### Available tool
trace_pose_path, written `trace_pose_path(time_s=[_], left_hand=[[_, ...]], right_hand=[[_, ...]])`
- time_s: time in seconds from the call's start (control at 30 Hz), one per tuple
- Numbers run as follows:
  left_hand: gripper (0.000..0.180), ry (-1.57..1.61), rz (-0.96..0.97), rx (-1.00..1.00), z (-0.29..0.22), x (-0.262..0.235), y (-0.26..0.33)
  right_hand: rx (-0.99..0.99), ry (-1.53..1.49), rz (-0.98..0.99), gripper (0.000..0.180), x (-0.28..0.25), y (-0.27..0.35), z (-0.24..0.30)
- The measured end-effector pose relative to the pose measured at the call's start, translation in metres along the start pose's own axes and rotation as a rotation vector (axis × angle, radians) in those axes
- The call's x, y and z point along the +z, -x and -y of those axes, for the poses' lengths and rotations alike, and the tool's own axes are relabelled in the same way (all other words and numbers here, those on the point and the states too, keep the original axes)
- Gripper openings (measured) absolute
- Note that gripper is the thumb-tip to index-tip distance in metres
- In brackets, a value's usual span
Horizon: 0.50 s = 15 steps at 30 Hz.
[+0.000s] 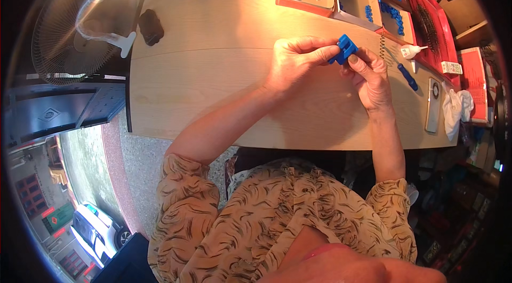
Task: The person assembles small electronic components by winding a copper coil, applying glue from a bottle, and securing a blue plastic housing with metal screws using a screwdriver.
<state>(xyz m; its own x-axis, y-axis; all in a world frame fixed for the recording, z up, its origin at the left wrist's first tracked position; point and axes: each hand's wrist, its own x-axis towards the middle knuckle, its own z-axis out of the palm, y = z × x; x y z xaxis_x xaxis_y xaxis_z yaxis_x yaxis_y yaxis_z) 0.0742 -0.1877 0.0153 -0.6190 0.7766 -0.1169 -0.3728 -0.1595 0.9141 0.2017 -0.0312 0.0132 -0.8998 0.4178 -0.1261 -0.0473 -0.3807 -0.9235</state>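
While left hand and right hand pinch blue plastic block, long axis tilts up-right, slotted face upward.

Blue clip: matt plastic. Table: smooth pale wood laminate, slight sheen. Spring, 3 o'clock of clip: bare metal wire.

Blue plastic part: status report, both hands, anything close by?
Left hand and right hand both pinching blue plastic part above the table. Spring, screwdriver just right. Nothing blocking.
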Motion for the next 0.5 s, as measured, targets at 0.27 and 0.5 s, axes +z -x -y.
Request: trace_pose_path(time_s=[0.27, 0.5], left_hand=[[0.026, 0.099, 0.011, -0.062, 0.007, 0.005, -0.008], [0.029, 0.333, -0.084, -0.035, -0.003, -0.024, -0.018]], right_hand=[[-0.021, 0.053, -0.077, 0.017, 0.007, 0.002, 0.004], [-0.370, 0.986, -0.297, 0.021, -0.032, 0.015, 0.048]])
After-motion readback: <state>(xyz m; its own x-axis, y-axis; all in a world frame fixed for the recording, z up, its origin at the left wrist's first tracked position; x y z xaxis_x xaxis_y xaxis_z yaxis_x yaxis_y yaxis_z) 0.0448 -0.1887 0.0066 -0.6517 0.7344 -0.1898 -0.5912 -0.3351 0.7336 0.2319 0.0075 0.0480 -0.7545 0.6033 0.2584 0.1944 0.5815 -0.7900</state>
